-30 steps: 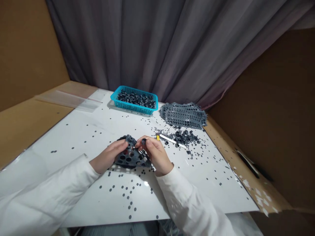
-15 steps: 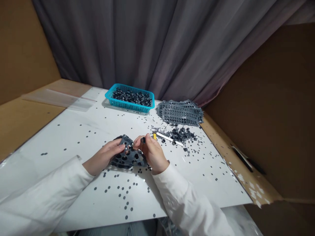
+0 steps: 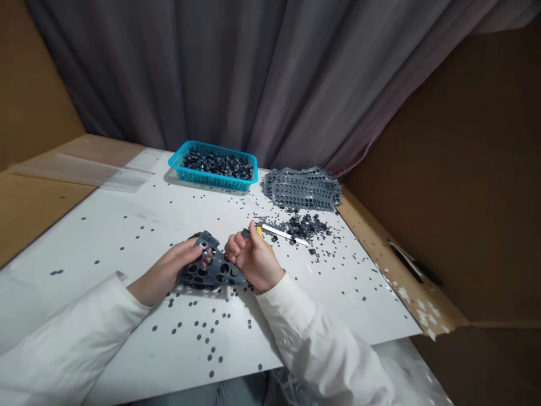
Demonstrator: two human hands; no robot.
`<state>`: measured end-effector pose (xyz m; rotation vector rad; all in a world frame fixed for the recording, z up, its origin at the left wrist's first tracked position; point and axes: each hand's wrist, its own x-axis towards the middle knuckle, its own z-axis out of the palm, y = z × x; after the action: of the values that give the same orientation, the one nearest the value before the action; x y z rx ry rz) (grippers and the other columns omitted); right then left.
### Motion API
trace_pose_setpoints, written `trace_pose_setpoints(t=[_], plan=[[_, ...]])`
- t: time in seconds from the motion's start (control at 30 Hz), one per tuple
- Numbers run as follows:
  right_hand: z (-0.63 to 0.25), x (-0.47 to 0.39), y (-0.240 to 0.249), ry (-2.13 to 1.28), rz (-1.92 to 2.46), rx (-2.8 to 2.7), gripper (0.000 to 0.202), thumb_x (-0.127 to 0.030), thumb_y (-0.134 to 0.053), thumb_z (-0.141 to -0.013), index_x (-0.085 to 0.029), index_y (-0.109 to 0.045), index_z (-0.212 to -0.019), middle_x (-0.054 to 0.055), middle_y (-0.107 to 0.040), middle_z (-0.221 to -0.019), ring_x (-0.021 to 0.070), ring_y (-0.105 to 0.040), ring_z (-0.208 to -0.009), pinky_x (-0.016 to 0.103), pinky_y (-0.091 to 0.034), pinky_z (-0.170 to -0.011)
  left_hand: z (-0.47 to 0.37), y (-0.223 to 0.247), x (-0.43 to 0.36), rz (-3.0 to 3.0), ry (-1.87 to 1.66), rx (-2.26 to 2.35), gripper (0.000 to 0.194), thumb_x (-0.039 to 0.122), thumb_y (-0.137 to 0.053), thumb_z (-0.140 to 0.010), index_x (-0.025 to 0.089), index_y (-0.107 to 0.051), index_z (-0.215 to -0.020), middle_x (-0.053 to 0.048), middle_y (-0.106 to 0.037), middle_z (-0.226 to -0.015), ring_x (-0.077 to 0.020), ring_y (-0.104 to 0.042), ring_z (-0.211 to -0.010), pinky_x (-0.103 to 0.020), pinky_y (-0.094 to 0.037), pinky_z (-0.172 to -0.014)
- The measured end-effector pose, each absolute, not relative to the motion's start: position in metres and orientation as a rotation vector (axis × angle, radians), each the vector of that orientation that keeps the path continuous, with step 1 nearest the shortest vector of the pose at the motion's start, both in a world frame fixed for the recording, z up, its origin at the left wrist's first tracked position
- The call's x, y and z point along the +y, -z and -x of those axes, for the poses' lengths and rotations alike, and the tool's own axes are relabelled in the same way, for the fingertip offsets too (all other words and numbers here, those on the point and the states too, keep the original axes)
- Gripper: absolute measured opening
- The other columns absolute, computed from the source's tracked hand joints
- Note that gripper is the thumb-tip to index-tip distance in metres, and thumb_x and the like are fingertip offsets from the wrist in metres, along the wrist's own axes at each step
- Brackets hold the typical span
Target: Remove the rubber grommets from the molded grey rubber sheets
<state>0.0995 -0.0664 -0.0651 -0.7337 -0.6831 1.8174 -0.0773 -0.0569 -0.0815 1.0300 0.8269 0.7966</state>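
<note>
My left hand [image 3: 167, 268] is closed around the edge of a folded dark grey sheet [image 3: 217, 270] full of round holes, its thumb pressed on top. Just right of the sheet, my right hand [image 3: 260, 259] is raised with fingers curled. A small dark piece [image 3: 245, 232] is pinched between its thumb and finger. Part of the sheet is hidden behind the right hand. Beyond the right hand lies a thin white stick-like tool [image 3: 284, 234] with a yellow end [image 3: 259, 230].
A blue basket [image 3: 211, 181] of small dark pieces stands at the back. Right of it lie stacked perforated sheets [image 3: 302, 189], with a loose heap of dark pieces [image 3: 307, 226] in front. Small dark discs are scattered over the white table [image 3: 139, 338]. Clear plastic bags [image 3: 105, 169] lie back left.
The whole view has shifted slightly, so things appear further left. The pinched dark piece has turned in my right fingers, and that hand sits slightly further from the sheet's upper part.
</note>
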Motion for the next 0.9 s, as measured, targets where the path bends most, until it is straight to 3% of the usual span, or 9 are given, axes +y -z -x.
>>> trace_pose_setpoints(t=[0.43, 0.63, 0.77, 0.9], plan=[[-0.103, -0.065, 0.073, -1.778, 0.718, -0.753, 0.060, -0.068, -0.031, -0.081, -0.017, -0.042, -0.050, -0.001, -0.041, -0.052, 0.0105, -0.040, -0.049, 0.024, -0.032, -0.051, 0.076, 0.078, -0.058, -1.006, -0.784, 0.858, 0.025, 0.041, -0.067, -0.069, 0.018, -0.066, -0.077, -0.001, -0.063, -0.069, -0.0161, -0.055, -0.068, -0.024, -0.043, -0.064], [-0.106, -0.065, 0.072, -1.806, 0.766, -0.545, 0.045, -0.052, -0.040, -0.085, -0.018, -0.040, -0.057, -0.009, -0.025, -0.044, 0.0044, -0.012, -0.036, 0.018, -0.012, -0.038, 0.077, 0.083, -0.056, -1.066, -0.785, 0.904, 0.024, 0.041, -0.064, -0.072, 0.017, -0.067, -0.077, -0.002, -0.065, -0.070, -0.0176, -0.055, -0.071, -0.024, -0.043, -0.067], [-0.110, -0.062, 0.072, -1.703, 0.818, -0.453, 0.041, -0.050, -0.044, -0.083, -0.019, -0.036, -0.058, -0.010, -0.022, -0.043, 0.0046, -0.009, -0.038, 0.018, -0.009, -0.037, 0.077, 0.086, -0.056, -1.049, -0.766, 0.910, 0.024, 0.039, -0.063, -0.073, 0.018, -0.067, -0.083, -0.004, -0.068, -0.077, -0.0205, -0.058, -0.077, -0.027, -0.045, -0.070], [-0.111, -0.068, 0.064, -1.563, 0.898, -0.789, 0.033, -0.047, -0.051, -0.078, -0.020, -0.040, -0.062, -0.009, -0.026, -0.049, 0.0050, -0.014, -0.040, 0.019, -0.013, -0.039, 0.078, 0.086, -0.056, -1.106, -0.743, 0.856, 0.023, 0.039, -0.060, -0.074, 0.019, -0.066, -0.086, -0.003, -0.067, -0.081, -0.0214, -0.058, -0.080, -0.027, -0.044, -0.072]])
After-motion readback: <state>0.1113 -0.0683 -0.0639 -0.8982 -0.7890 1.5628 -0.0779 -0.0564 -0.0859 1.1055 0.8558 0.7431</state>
